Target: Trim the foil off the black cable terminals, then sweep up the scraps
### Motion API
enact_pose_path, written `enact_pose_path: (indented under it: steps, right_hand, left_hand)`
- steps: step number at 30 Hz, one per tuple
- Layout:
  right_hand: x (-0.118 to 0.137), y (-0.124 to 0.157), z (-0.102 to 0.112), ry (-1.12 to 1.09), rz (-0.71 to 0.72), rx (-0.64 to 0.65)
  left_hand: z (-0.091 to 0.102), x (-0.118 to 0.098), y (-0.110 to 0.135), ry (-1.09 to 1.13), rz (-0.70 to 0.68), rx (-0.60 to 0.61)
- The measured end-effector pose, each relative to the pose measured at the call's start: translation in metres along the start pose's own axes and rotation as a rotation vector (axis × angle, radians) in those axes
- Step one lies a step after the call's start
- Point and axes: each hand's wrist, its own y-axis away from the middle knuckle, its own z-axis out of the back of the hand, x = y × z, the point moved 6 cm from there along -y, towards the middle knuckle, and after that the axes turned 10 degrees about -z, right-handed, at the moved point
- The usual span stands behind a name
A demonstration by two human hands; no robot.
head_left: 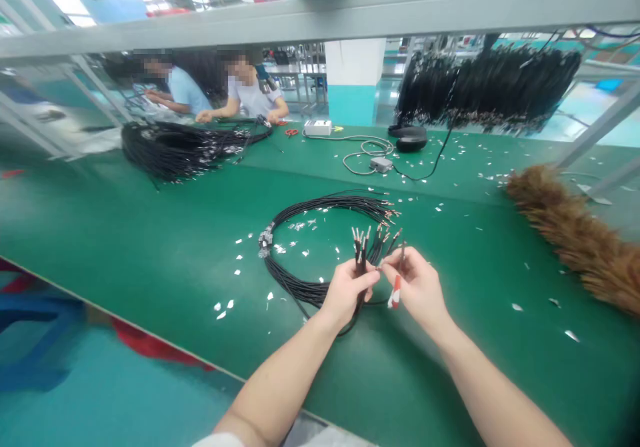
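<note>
My left hand [347, 290] is closed round several black cables [361, 260], their stripped, silvery ends pointing up. Close beside it, my right hand [417, 284] has a slim tool [397, 292] with a red-and-white end tucked in its fingers; its exact kind is unclear. The right thumb and fingertip pinch together near the left thumb, at something too small to make out. A curved bundle of black cables [295, 287] lies on the green table [165, 247], gathered at silvery tags [266, 239]. Its coppery ends [389, 215] lie just beyond my hands.
White scraps are scattered over the tabletop. Farther back lie another black cable bundle [185, 147], orange-handled scissors [291, 132], a white power box [318, 127] and a grey cord [350, 138]. Brown bristly material [575, 234] lines the right side. Two people sit across the table.
</note>
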Motion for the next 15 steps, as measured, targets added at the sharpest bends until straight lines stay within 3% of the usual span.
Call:
enact_pose_path:
  steps: [7, 9, 11, 15]
  right_hand:
    - [-0.035, -0.008, 0.002, -0.225, -0.183, -0.005]
    - [-0.044, -0.006, -0.002, -0.262, -0.239, 0.016]
    - [-0.048, 0.0, -0.009, -0.318, -0.289, 0.087]
    - [-0.041, 0.015, -0.021, -0.419, -0.295, 0.151]
  left_hand:
    - [-0.011, 0.003, 0.005, 0.001, 0.1, 0.246]
    - [-0.007, 0.001, 0.004, 0.008, 0.069, 0.176]
    - [0.0, -0.001, 0.0, 0.035, 0.024, 0.024]
    - [0.006, -0.005, -0.002, 0.037, -0.043, -0.139]
